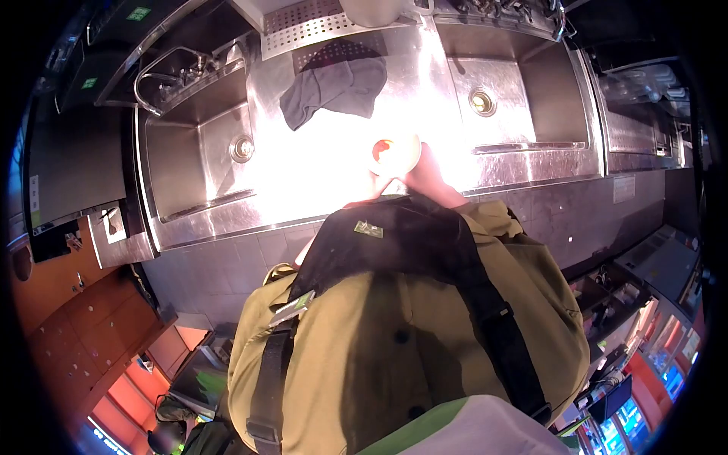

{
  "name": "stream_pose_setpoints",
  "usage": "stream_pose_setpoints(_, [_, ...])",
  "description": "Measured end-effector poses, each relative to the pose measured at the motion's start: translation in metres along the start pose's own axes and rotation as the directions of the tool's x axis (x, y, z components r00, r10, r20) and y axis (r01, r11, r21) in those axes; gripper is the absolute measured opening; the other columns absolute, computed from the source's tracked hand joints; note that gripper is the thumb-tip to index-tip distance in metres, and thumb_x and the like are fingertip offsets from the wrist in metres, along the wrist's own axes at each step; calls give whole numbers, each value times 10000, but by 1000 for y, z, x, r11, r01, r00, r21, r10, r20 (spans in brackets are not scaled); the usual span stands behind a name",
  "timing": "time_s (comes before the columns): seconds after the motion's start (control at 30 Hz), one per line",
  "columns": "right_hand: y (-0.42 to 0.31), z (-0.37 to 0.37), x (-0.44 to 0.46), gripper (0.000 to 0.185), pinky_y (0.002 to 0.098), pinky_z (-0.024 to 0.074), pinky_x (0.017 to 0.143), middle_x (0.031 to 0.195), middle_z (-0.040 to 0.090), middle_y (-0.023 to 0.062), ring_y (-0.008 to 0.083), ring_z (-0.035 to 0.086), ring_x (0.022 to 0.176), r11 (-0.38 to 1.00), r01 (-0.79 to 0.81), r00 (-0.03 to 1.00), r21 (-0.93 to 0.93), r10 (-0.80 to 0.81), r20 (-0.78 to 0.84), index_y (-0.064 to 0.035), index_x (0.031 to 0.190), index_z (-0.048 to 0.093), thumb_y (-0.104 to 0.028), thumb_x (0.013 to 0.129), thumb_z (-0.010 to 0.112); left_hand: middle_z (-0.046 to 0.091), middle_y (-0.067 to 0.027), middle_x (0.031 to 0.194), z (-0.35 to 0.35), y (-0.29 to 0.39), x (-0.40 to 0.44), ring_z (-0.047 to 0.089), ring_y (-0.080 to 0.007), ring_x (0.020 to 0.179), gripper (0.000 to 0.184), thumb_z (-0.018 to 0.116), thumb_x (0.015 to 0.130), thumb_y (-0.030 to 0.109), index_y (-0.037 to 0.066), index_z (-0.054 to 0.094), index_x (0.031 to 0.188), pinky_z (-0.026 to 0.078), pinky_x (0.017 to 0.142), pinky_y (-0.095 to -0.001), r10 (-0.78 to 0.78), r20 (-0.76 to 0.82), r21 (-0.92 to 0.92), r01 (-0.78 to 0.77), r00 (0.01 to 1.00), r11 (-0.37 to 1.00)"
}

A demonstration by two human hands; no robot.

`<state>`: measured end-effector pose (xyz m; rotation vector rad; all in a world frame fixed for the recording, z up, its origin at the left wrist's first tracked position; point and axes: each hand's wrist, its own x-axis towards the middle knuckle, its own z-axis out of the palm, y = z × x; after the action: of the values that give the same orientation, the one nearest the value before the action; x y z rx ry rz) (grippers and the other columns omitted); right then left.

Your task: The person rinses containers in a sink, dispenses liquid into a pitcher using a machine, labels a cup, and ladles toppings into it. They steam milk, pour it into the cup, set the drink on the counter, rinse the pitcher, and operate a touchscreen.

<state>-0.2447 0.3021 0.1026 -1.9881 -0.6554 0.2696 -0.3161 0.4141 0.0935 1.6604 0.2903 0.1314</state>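
Note:
In front of my chest, over the bright steel counter, is a pale round cup [410, 154] with something orange-red inside. My right hand [427, 176] is wrapped round its right side. My left hand [371, 187] is at the lower left of the cup, close against it; glare washes out its fingers, so their grip is unclear. A dark grey cloth [334, 87] lies crumpled on the counter beyond the cup, partly over a perforated plate.
A steel sink [197, 155] with a tap is on the left, and another sink [497, 91] on the right. A perforated metal tray [303, 26] stands at the back, with a pale container [371, 11] on it. A person [178, 428] is at the lower left.

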Motion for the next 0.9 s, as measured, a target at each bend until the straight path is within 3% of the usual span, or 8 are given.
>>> stream_pose_setpoints(0.3, [-2,-1,-2,318,330,453,668,897,590,159,296,576,823,995,101,994,25,-100,-44,-30,967,537,-203,717,630,579,-108,979,-6,6,8,561,-199,913,533,742,614,201,29,516,1065,443,778,-321,-93,-11,148,93,996,984])
stream_pose_setpoints(0.33, [6,2,1,318,326,451,678,911,586,160,297,572,835,988,151,986,35,-148,-78,-26,972,533,-194,719,627,572,-118,1003,-9,14,9,554,-207,938,543,727,632,231,40,503,1089,437,793,-321,-44,34,150,38,998,988])
stream_pose_setpoints(0.37, [6,0,4,335,333,447,693,928,578,162,305,563,848,985,157,987,78,-154,-48,-22,990,525,-184,715,628,570,-118,1007,-2,8,9,553,-211,944,542,725,629,227,42,504,1088,436,797,-324,6,-24,19,-6,1000,1000])
stream_pose_setpoints(0.43, [-11,-10,4,377,351,443,710,942,568,166,320,551,856,977,164,986,139,-159,-43,-16,1018,514,-178,701,638,568,-112,1016,1,26,15,551,-211,951,544,723,629,231,46,503,1090,436,803,-322,12,-63,336,10,998,942])
stream_pose_setpoints(0.53, [7,-6,-1,403,371,440,699,905,571,166,329,552,821,971,240,967,6,-238,-89,-10,987,528,-205,662,665,568,-104,1009,2,6,17,549,-200,954,554,729,624,229,36,496,1087,437,796,-313,126,-88,214,-104,988,971])
stream_pose_setpoints(0.67, [5,-9,-1,335,381,441,639,820,578,158,337,559,749,968,251,968,-12,-251,-22,-8,899,548,-180,637,665,563,-100,1001,-6,56,12,550,-182,934,555,744,609,194,23,489,1072,435,790,-297,-34,59,-93,40,998,995])
stream_pose_setpoints(0.8, [5,-7,0,324,362,444,626,800,581,165,332,566,746,952,302,950,-43,-304,-65,-7,889,550,-166,633,667,548,-94,1023,-7,48,15,544,-185,938,633,769,590,201,19,454,1108,435,791,-296,53,56,-13,-52,997,999])
stream_pose_setpoints(0.9, [9,-4,-3,321,355,444,623,779,581,156,320,569,726,969,246,968,-14,-246,-57,1,884,550,-169,639,669,542,-97,1031,-6,43,12,540,-189,942,633,764,604,211,20,444,1116,434,792,-298,99,23,-88,-96,995,991])
